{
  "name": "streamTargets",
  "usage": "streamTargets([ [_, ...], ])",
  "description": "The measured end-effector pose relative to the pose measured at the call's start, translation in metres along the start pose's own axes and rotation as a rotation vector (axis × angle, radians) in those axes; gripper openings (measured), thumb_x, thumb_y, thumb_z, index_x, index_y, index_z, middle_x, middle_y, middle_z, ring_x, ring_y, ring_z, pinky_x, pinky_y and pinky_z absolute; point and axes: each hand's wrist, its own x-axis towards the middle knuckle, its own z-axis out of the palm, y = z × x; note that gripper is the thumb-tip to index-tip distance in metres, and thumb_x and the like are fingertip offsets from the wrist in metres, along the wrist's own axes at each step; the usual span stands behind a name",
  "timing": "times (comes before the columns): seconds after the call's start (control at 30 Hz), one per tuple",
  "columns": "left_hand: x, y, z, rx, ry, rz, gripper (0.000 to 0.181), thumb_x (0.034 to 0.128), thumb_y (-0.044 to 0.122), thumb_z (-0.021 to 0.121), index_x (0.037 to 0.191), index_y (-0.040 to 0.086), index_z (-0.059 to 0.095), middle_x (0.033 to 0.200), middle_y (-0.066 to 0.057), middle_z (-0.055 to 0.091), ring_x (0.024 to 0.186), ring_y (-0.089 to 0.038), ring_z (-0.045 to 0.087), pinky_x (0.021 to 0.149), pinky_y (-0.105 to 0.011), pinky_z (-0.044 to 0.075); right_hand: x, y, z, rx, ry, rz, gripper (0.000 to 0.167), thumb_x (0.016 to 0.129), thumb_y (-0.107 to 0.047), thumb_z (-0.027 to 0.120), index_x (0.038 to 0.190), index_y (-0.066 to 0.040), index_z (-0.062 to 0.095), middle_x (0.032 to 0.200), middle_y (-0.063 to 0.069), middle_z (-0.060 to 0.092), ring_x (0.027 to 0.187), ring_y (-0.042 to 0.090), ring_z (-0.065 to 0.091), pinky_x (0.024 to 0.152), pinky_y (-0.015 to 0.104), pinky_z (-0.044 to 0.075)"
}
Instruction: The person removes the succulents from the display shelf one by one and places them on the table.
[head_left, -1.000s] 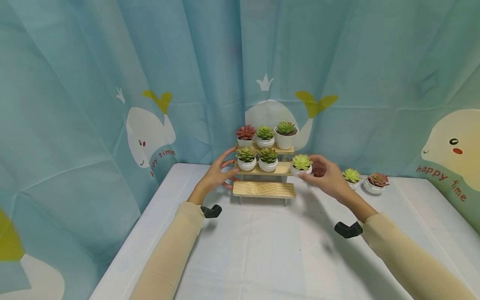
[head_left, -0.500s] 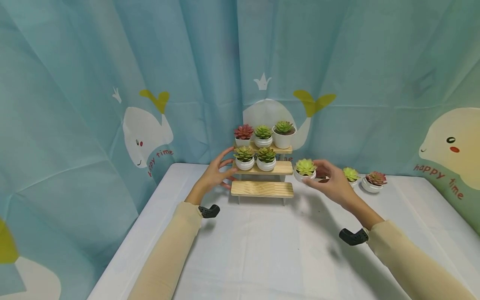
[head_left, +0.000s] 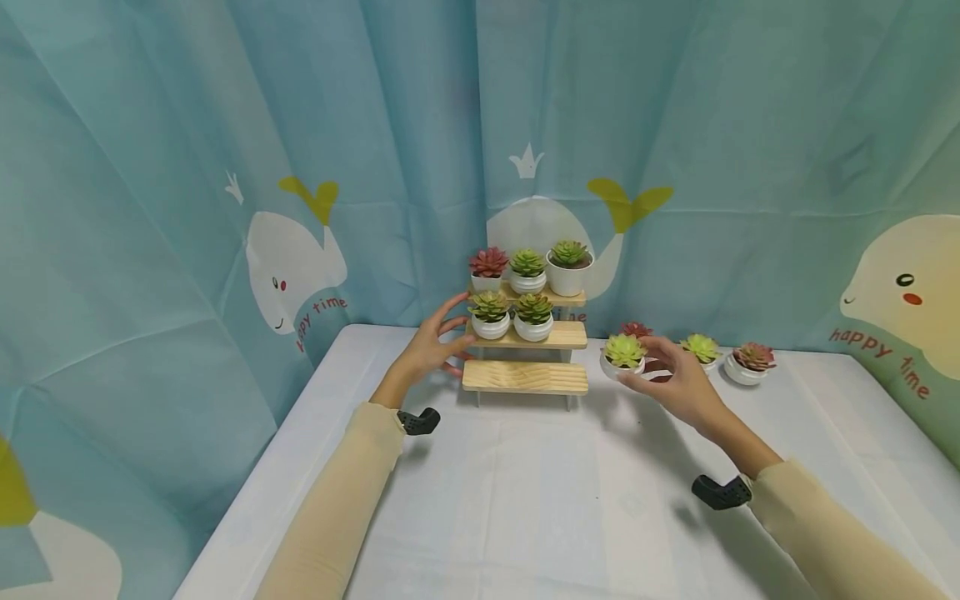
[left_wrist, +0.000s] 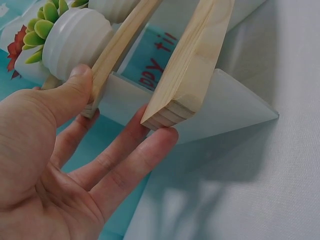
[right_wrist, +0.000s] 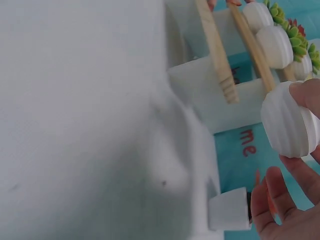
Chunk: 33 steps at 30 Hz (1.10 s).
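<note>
In the head view, my left hand (head_left: 429, 343) is at the left end of a three-tier wooden plant stand (head_left: 525, 377). The left wrist view shows the thumb and a finger pinching the middle shelf (left_wrist: 107, 60), while other fingertips touch the lowest shelf (left_wrist: 182, 80). My right hand (head_left: 681, 382) grips a light-green succulent in a white ribbed pot (head_left: 622, 353), held right of the stand, apart from it. Two green succulents (head_left: 512, 315) stand on the middle shelf. On the top shelf are a red succulent (head_left: 488, 265), a green one (head_left: 527, 268) and a larger potted one (head_left: 569, 265).
A red succulent (head_left: 636, 329) is partly hidden behind the held pot. Farther right on the white-covered table (head_left: 540, 500) stand a yellow-green succulent (head_left: 701, 348) and a reddish one (head_left: 749, 362). A blue whale-print curtain (head_left: 420, 125) hangs behind.
My right hand has carried the light-green succulent rightward and slightly down, away from the middle shelf's right end. The red succulent's top now shows behind it. My left hand stays in place.
</note>
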Motion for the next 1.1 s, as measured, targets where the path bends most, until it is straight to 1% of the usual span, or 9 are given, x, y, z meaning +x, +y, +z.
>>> streamTargets([
  [0.07,0.000,0.000,0.000,0.000,0.000,0.000,0.077,0.1020,0.014,0.067,0.162,0.041,0.027,0.165,-0.019,0.029,0.121,-0.055,0.058,0.072,-0.067,0.058,-0.003,0.006,0.001,-0.003,-0.003,0.002,0.076,0.092,-0.043,0.079,0.150,-0.007,0.046,0.147,0.021,0.054,0.116,0.035,0.061,0.085,0.037,0.056],
  [0.3,0.001,-0.001,0.000,0.009,0.004,0.004,0.076,0.1020,0.015,0.067,0.162,0.040,0.028,0.165,-0.019,0.029,0.115,-0.056,0.061,0.073,-0.069,0.058,-0.011,0.021,0.000,-0.012,-0.004,-0.002,0.073,0.093,-0.036,0.079,0.150,-0.003,0.046,0.146,0.024,0.054,0.114,0.037,0.063,0.086,0.029,0.054],
  [0.43,0.001,-0.002,0.000,0.006,0.001,-0.002,0.077,0.1020,0.015,0.067,0.162,0.041,0.027,0.165,-0.018,0.029,0.119,-0.055,0.060,0.074,-0.069,0.057,-0.015,0.028,0.000,-0.022,-0.009,0.012,0.072,0.093,-0.035,0.079,0.149,-0.003,0.047,0.144,0.025,0.055,0.113,0.037,0.064,0.085,0.031,0.054],
  [0.57,0.001,-0.001,0.001,0.001,0.001,-0.002,0.077,0.1019,0.015,0.067,0.162,0.041,0.027,0.165,-0.019,0.029,0.121,-0.057,0.057,0.071,-0.065,0.060,-0.017,0.037,0.002,-0.053,-0.003,0.003,0.069,0.092,-0.034,0.081,0.146,-0.002,0.051,0.139,0.025,0.058,0.109,0.037,0.067,0.085,0.035,0.056],
  [0.63,0.000,0.000,0.001,0.001,0.002,0.000,0.077,0.1018,0.015,0.068,0.162,0.040,0.027,0.165,-0.019,0.029,0.119,-0.058,0.058,0.069,-0.062,0.061,-0.018,0.041,0.003,-0.072,0.003,-0.004,0.067,0.091,-0.033,0.081,0.143,-0.001,0.053,0.136,0.025,0.060,0.107,0.036,0.068,0.085,0.037,0.056],
  [0.77,0.000,0.001,0.001,0.002,-0.002,0.005,0.077,0.1019,0.015,0.067,0.163,0.040,0.026,0.165,-0.019,0.028,0.120,-0.057,0.057,0.069,-0.061,0.061,-0.019,0.047,0.004,-0.088,0.010,-0.005,0.065,0.091,-0.031,0.082,0.140,0.000,0.054,0.132,0.025,0.063,0.104,0.036,0.068,0.085,0.040,0.056],
  [0.93,0.000,0.000,0.001,0.005,-0.002,0.003,0.077,0.1020,0.015,0.067,0.163,0.040,0.027,0.166,-0.019,0.027,0.124,-0.055,0.056,0.068,-0.060,0.062,-0.022,0.051,0.005,-0.090,0.008,-0.005,0.061,0.090,-0.029,0.082,0.138,-0.002,0.056,0.128,0.023,0.065,0.102,0.034,0.069,0.081,0.033,0.057],
  [1.03,0.000,0.001,0.001,0.008,0.003,0.000,0.076,0.1018,0.015,0.067,0.162,0.041,0.028,0.165,-0.018,0.029,0.128,-0.050,0.056,0.067,-0.059,0.062,-0.022,0.052,0.007,-0.087,0.003,-0.019,0.059,0.090,-0.027,0.082,0.137,-0.002,0.056,0.125,0.022,0.066,0.099,0.031,0.068,0.077,0.027,0.056],
  [1.1,0.000,0.001,0.002,0.011,0.005,-0.001,0.077,0.1017,0.015,0.068,0.162,0.041,0.028,0.165,-0.018,0.029,0.128,-0.050,0.056,0.068,-0.060,0.062,-0.022,0.053,0.007,-0.085,0.003,-0.023,0.058,0.090,-0.027,0.082,0.136,-0.001,0.057,0.123,0.022,0.066,0.098,0.030,0.068,0.076,0.025,0.056],
])
